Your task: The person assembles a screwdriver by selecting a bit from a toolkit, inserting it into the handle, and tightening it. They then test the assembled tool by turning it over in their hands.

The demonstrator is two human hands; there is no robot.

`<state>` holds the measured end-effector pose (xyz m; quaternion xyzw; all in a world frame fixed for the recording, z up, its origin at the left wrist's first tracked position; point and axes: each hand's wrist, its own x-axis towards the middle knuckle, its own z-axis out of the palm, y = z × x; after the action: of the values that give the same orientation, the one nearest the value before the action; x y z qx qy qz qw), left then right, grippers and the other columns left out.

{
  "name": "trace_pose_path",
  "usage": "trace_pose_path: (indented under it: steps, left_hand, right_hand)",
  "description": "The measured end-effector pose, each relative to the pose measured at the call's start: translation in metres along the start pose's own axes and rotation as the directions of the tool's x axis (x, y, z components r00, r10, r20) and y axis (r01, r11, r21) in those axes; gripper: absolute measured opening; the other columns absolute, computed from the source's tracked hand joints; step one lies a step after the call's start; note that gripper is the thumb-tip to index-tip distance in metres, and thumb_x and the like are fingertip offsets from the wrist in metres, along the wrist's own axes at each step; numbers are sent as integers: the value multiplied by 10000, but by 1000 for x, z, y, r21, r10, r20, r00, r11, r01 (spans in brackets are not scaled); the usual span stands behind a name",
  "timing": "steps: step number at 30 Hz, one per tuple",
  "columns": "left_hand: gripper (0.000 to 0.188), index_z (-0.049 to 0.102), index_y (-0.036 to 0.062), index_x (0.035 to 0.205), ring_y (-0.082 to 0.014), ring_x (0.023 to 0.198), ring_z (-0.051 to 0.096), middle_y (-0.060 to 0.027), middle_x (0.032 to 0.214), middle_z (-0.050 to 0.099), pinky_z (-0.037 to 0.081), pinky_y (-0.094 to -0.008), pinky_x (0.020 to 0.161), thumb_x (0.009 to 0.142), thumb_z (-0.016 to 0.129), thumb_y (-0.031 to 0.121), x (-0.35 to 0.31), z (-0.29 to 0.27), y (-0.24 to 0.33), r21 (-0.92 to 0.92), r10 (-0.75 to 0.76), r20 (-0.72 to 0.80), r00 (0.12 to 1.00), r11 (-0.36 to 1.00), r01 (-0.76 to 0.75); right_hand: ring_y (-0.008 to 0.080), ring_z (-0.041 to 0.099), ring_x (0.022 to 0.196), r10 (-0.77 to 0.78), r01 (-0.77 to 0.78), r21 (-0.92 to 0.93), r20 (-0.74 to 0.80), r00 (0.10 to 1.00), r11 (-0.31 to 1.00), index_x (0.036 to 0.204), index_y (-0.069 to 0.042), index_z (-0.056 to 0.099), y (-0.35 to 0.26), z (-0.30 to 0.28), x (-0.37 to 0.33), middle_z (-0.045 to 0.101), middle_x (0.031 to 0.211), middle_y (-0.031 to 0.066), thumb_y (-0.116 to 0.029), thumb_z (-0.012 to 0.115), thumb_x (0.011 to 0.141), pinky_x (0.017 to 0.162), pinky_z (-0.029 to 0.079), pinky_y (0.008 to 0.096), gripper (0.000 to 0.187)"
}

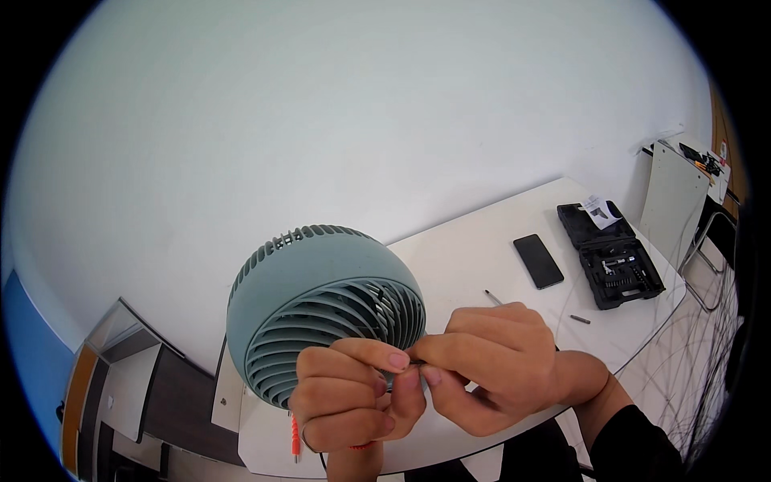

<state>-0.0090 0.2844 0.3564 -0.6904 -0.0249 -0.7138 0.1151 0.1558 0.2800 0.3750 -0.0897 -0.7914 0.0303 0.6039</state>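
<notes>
My left hand and my right hand meet fingertip to fingertip just in front of a grey-green fan. Both are closed in a pinch. Between the fingertips shows a sliver of a small dark piece, too little to name. The fan rests on the white table, its round, curved-slat grille tilted toward my hands. Beside my left hand, a red stick-like tool with a metal tip pokes out below the fan; the rest of it is hidden.
On the right of the white table lie a black phone and an opened black tool case with bits and a paper. A short dark bit and a thin pointed tool lie nearer. A white wall rises behind.
</notes>
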Motion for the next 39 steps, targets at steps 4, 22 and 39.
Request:
trace_pose_path:
  steps: [4, 22, 39]
  left_hand:
    - [375, 526, 145, 782, -118, 668, 467, 13, 804, 500, 641, -261, 686, 763, 769, -141, 0, -1, 0, 0, 5, 10, 1000, 1000, -5]
    - [386, 507, 152, 748, -115, 655, 435, 19, 796, 496, 631, -254, 675, 777, 760, -137, -2, 0, 0, 35, -32, -6, 999, 999, 32]
    - [407, 480, 154, 773, -116, 648, 443, 13, 794, 487, 623, -244, 661, 769, 740, -159, -1, 1, 3, 61, -65, 6, 998, 996, 65]
  right_hand:
    - [217, 535, 519, 2, -2, 12, -7, 1000, 1000, 902, 27, 656, 0, 0, 0, 539, 665, 68, 28, 703, 799, 448, 419, 315, 113]
    - [195, 548, 545, -57, 51, -105, -60, 997, 993, 943, 66, 670, 0, 4, -3, 557, 695, 69, 57, 736, 724, 461, 447, 285, 229]
    - [155, 495, 521, -139, 137, -146, -7, 990, 980, 971, 74, 668, 5, 0, -4, 462, 681, 32, 54, 729, 694, 425, 394, 268, 284]
